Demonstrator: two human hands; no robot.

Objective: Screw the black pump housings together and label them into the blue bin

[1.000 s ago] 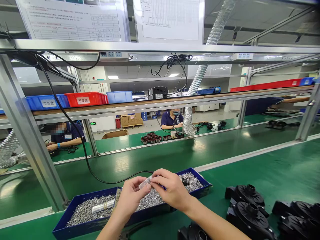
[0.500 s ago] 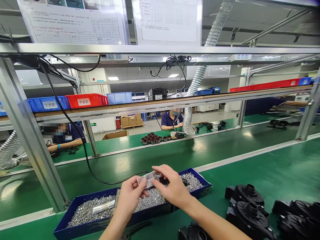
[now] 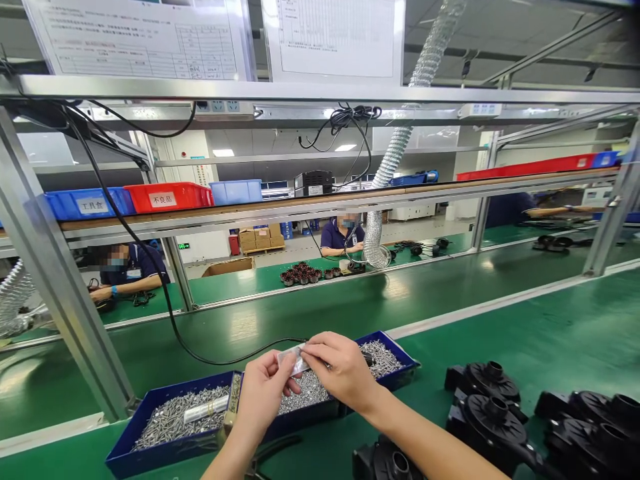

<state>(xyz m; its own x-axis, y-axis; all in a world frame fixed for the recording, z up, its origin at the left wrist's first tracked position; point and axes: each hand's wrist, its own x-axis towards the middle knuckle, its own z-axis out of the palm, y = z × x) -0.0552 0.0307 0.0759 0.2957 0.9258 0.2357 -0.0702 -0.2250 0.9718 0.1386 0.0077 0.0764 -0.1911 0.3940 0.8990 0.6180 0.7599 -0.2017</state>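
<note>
A small, clear, flat plastic packet (image 3: 295,360) is pinched between the thumb and fingers of my left hand (image 3: 265,390). At the packet's right end, the closed fingertips of my right hand (image 3: 343,370) grip its edge. Both hands hover over blue bins of small metal parts. Screws fill the left bin (image 3: 125,443), with a whitish tube (image 3: 205,409) lying on them. Small shiny metal pieces (image 3: 307,393) lie beneath my hands. More screws fill the right bin (image 3: 411,367), where a black object (image 3: 369,359) is mostly hidden behind my right hand.
Several black blower housings (image 3: 493,427) stand on the green bench at right. A black cable (image 3: 175,320) hangs down toward the bins. Metal posts (image 3: 65,280) carry a shelf with a red bin (image 3: 169,197). Co-workers (image 3: 343,235) sit beyond, near dark ring-shaped parts (image 3: 301,273).
My right hand's fingers have drawn together and closed on the packet's right end. My left hand keeps its hold. The view has shifted slightly.
</note>
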